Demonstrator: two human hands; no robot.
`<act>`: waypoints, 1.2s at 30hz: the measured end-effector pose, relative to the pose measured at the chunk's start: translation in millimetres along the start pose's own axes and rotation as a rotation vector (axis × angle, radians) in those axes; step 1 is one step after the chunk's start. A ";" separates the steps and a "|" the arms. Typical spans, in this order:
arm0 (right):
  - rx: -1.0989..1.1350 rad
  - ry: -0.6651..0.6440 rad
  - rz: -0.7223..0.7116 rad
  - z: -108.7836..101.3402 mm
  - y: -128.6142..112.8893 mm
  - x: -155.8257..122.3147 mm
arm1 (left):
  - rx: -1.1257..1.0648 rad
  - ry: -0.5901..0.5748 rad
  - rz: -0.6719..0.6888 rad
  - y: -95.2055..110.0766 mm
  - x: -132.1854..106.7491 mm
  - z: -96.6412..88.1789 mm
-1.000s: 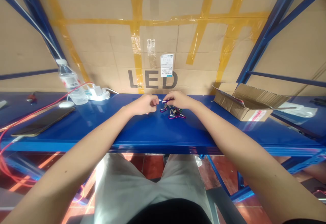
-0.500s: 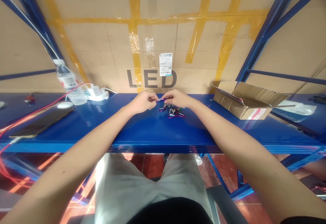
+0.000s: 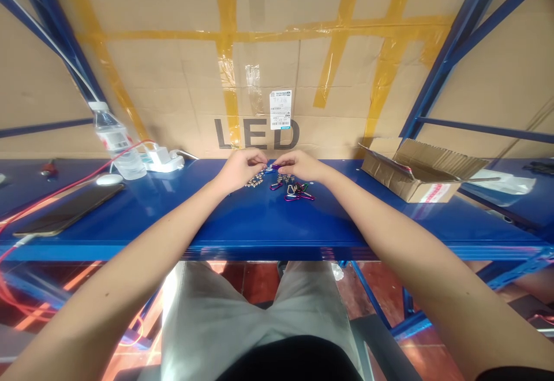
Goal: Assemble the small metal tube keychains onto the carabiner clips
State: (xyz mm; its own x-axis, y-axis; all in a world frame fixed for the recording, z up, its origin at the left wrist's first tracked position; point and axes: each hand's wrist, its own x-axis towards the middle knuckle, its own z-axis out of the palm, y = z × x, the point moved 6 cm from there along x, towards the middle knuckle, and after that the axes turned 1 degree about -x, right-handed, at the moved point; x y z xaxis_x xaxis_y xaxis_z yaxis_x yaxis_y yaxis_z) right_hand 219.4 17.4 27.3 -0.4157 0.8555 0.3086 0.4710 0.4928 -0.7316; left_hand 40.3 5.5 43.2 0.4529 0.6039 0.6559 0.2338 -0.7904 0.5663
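Note:
My right hand (image 3: pixel 302 167) pinches a purple carabiner (image 3: pixel 274 167) just above the blue table. My left hand (image 3: pixel 243 170) has thumb and fingers closed together at the carabiner's left end; whatever lies in that pinch is too small to make out. Beneath the left fingers lies a group of small metal pieces (image 3: pixel 255 180). More small metal pieces (image 3: pixel 285 178) sit below the right fingertips. Another carabiner (image 3: pixel 276 186) lies alone on the tabletop, and beside it is a loose pile of coloured carabiners (image 3: pixel 298 192), purple, red and green among them.
An open cardboard box (image 3: pixel 415 176) stands on the right. To the left are a water bottle (image 3: pixel 119 144), a white power strip (image 3: pixel 167 161) and a phone (image 3: pixel 69 210) with a red cable. A large carton (image 3: pixel 186 92) marked LED rises behind the blue table (image 3: pixel 277 225).
My left hand has shifted slightly up and left, uncovering the small metal pieces under it. The purple carabiner remains in my right fingers, slightly turned.

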 end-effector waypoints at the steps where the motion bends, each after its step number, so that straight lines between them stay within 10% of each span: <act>1: 0.038 0.002 0.008 -0.4 1.4 0.1 | 0.004 0.020 0.000 1.8 0.0 -0.7; 36: 0.332 -0.100 -0.026 11.9 -0.7 -2.4 | 0.039 0.056 0.077 14.3 -3.5 13.4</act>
State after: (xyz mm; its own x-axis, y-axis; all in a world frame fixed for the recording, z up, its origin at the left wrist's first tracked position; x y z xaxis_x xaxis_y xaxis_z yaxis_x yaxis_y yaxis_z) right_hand 210.8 13.1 19.8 -0.5063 0.8153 0.2810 0.1868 0.4218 -0.8873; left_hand 53.6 -9.2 42.3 0.4227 0.5452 0.7239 0.2344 -0.8374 0.4938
